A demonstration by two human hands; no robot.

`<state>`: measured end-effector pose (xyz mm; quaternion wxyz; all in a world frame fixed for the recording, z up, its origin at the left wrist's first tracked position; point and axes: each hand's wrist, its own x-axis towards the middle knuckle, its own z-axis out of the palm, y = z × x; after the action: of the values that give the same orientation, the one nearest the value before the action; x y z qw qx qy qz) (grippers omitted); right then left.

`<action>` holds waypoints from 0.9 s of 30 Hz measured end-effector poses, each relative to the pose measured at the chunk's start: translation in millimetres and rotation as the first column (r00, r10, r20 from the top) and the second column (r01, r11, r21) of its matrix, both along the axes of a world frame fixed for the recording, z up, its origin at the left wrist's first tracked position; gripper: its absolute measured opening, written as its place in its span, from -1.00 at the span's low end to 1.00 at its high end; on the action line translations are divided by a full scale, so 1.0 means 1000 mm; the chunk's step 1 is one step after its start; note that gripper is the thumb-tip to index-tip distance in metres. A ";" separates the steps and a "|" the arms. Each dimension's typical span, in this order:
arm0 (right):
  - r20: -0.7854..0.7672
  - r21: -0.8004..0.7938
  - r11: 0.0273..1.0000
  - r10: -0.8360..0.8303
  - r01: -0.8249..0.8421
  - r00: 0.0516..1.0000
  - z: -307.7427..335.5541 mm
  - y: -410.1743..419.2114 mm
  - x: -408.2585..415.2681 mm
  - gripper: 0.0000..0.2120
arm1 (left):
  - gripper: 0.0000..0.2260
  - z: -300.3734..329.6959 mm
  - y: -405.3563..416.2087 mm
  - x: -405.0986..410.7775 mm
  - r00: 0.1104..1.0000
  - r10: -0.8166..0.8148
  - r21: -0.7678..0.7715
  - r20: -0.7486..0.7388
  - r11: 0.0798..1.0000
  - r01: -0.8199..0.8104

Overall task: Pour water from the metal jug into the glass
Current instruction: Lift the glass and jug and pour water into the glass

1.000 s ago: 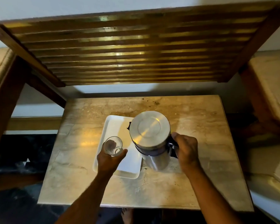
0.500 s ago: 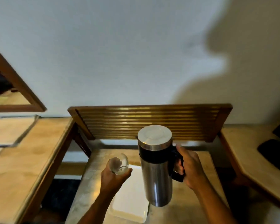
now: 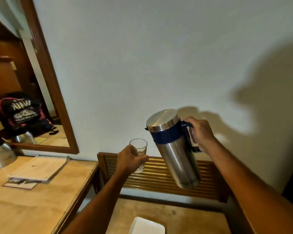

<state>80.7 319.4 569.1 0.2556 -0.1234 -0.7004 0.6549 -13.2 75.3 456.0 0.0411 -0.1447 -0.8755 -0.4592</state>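
Observation:
The metal jug (image 3: 173,149) is a tall steel cylinder with a dark blue band and a flat lid. My right hand (image 3: 200,134) grips its dark handle and holds it in the air, tilted with its top leaning left toward the glass. The clear glass (image 3: 139,149) is upright in my left hand (image 3: 130,160), held up just left of the jug's spout and below it. No water stream is visible. The glass looks empty.
Below lies a marble side table (image 3: 184,218) with a white tray (image 3: 146,227) on it. A slatted wooden rack (image 3: 156,176) leans on the wall behind. At left are a wooden desk (image 3: 32,200) with papers and a framed mirror (image 3: 46,81).
Both hands have risen well above the table, carrying jug and glass. The jug went from upright to tilted toward the glass. The view has swung up toward the wall.

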 end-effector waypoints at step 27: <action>0.214 0.801 0.572 0.006 -0.179 0.977 0.160 -0.042 -0.053 -0.64 | -0.46 0.055 0.010 -0.034 0.991 -0.067 0.095 -0.113 0.992 0.078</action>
<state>27.8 277.8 729.2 0.1818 -0.0164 -0.9490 0.2570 -47.2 85.6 511.4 0.0792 -0.1993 -0.8423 -0.4945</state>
